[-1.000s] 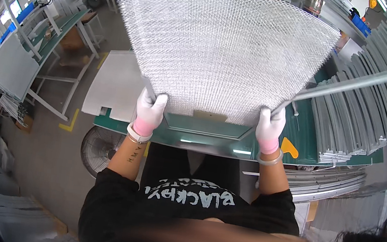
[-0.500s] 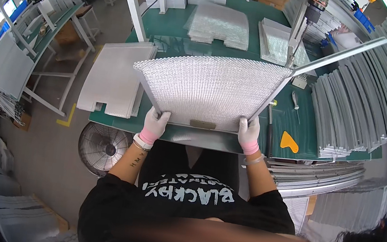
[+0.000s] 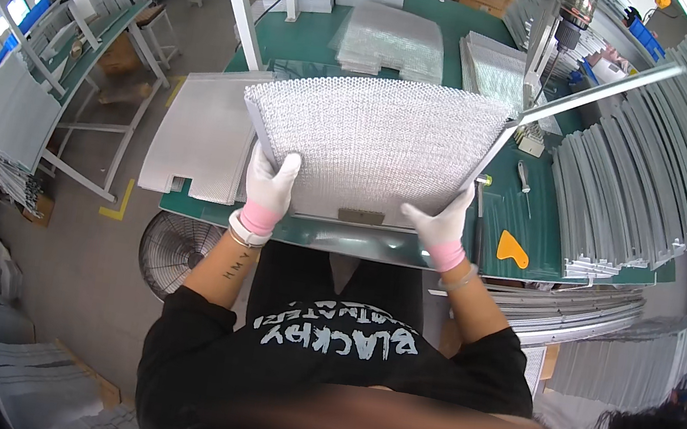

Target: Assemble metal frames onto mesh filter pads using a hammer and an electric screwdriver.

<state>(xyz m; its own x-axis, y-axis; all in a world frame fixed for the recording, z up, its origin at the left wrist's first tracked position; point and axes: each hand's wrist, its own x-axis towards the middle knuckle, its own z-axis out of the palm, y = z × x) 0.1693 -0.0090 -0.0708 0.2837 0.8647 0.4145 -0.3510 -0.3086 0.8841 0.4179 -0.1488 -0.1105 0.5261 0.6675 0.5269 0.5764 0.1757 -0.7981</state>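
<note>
A silvery mesh panel point(image 3: 375, 144) with thin metal framing along its sides and lower edge stands tilted up in front of me. My left hand point(image 3: 270, 185), in a white glove with a pink cuff, grips its left side, thumb over the front face. On the opposite side my right hand point(image 3: 446, 220), gloved alike, holds the frame with its thumb lying on the mesh; its fingers behind are partly hidden. From the panel's upper right corner a loose metal frame strip point(image 3: 602, 95) juts out to the right. A small dark rectangular tab point(image 3: 360, 216) sits at the bottom middle.
Flat mesh sheets point(image 3: 205, 134) lie at the left of the green table point(image 3: 500, 254), more sheets point(image 3: 394, 42) behind. At right are a screwdriver point(image 3: 524, 177), an orange scraper point(image 3: 513, 249) and stacked metal frames point(image 3: 645, 195). A power driver point(image 3: 576, 10) hangs above. A floor fan point(image 3: 175, 257) stands lower left.
Both hands have moved up along the panel's sides from its lower corners. The panel's top edge has risen a little, and the jutting strip has shifted slightly.
</note>
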